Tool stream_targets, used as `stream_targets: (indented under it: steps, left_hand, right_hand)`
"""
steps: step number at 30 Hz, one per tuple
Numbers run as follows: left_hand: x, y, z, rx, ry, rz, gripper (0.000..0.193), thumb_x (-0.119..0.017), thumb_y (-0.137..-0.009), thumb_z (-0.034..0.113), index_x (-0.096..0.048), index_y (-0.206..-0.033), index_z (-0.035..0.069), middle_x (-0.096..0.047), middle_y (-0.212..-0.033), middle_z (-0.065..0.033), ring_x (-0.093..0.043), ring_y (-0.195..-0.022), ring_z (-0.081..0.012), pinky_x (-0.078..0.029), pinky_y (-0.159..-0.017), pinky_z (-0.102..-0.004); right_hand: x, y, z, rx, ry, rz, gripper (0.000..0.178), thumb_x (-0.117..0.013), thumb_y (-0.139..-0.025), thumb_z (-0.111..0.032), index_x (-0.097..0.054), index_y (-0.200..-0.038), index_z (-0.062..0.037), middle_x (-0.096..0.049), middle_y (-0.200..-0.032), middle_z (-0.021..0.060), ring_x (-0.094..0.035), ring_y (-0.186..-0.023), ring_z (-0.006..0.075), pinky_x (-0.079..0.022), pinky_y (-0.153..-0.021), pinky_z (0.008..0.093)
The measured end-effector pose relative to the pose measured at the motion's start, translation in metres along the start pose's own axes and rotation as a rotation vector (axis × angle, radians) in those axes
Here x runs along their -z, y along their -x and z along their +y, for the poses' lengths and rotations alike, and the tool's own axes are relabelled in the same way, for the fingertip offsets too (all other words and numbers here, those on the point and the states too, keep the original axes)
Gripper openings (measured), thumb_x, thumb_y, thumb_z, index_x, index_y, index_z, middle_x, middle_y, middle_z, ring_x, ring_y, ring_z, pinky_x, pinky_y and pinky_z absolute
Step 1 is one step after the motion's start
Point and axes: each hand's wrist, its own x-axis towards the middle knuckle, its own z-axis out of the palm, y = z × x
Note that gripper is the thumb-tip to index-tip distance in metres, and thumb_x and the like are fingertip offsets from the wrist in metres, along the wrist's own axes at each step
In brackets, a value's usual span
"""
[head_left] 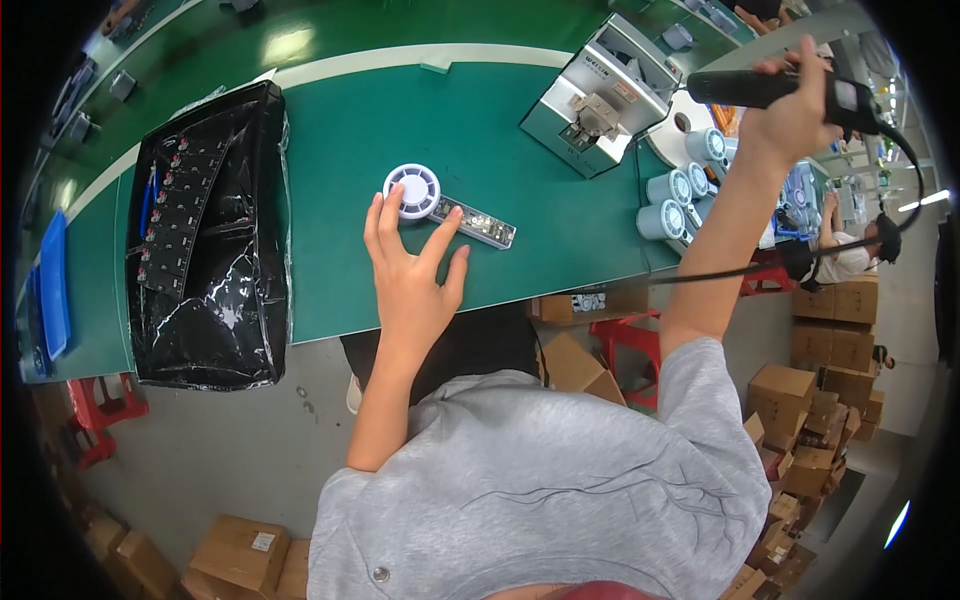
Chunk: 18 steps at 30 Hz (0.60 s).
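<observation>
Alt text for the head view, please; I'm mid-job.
The left hand touches a white, round-headed plastic device with exposed electronics on a green table; the right hand holds a black, elongated corded tool raised at right. A shiny black plastic-lined tray lies at left.

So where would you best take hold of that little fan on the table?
I'd probably grip the fan by its round head, pinching opposite edges of the rim, coming from above and the left. The fan lies flat, so the rim seems reachable; its narrow handle points right with inner parts uncovered, so pressing there seems riskier.
</observation>
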Motion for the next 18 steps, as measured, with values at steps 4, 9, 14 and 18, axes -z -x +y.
stream_targets:
  steps: [4,9,14,18]
  left_hand:
    - [0.0,0.002,-0.001,-0.018,0.0,0.002,0.044,-0.085,-0.084,0.01,-0.08,-0.127,0.019,-0.036,-0.164,-0.0235,-0.034,-0.15,-0.0528,-0.043,-0.116,-0.0582]
    - [0.002,0.002,-0.001,-0.024,-0.016,-0.006,0.044,-0.085,-0.084,0.01,-0.08,-0.127,0.019,-0.036,-0.164,-0.0237,-0.034,-0.15,-0.0533,-0.047,-0.113,-0.0576]
    - [0.002,0.001,0.0,-0.006,0.003,0.004,0.044,-0.084,-0.084,0.011,-0.08,-0.127,0.019,-0.036,-0.164,-0.024,-0.034,-0.15,-0.0532,-0.048,-0.112,-0.0571]
    - [0.002,0.004,-0.002,-0.016,0.014,0.009,0.044,-0.084,-0.084,0.01,-0.079,-0.127,0.018,-0.036,-0.164,-0.0238,-0.035,-0.149,-0.0542,-0.047,-0.114,-0.0576]
  right_hand:
    - [-0.02,0.014,-0.013,-0.284,-0.103,-0.112,0.016,-0.072,-0.097,-0.013,-0.067,-0.095,0.0021,-0.064,-0.088,0.0115,-0.062,-0.067,0.0238,-0.056,-0.068,0.0413]
    - [-0.052,0.061,0.027,-0.294,0.169,-0.11,0.02,-0.079,-0.094,-0.011,-0.065,-0.084,-0.0022,-0.063,-0.068,0.004,-0.061,-0.051,0.0149,-0.049,-0.049,0.0296]
    - [-0.066,0.08,0.025,-0.382,0.147,-0.252,0.018,-0.078,-0.094,-0.01,-0.064,-0.083,-0.0042,-0.062,-0.068,0.0036,-0.06,-0.052,0.0149,-0.048,-0.05,0.0299]
    - [-0.084,0.123,0.001,-0.5,-0.069,-0.265,0.01,-0.074,-0.094,-0.006,-0.064,-0.094,-0.0036,-0.063,-0.075,0.0058,-0.061,-0.054,0.0173,-0.052,-0.051,0.0313]
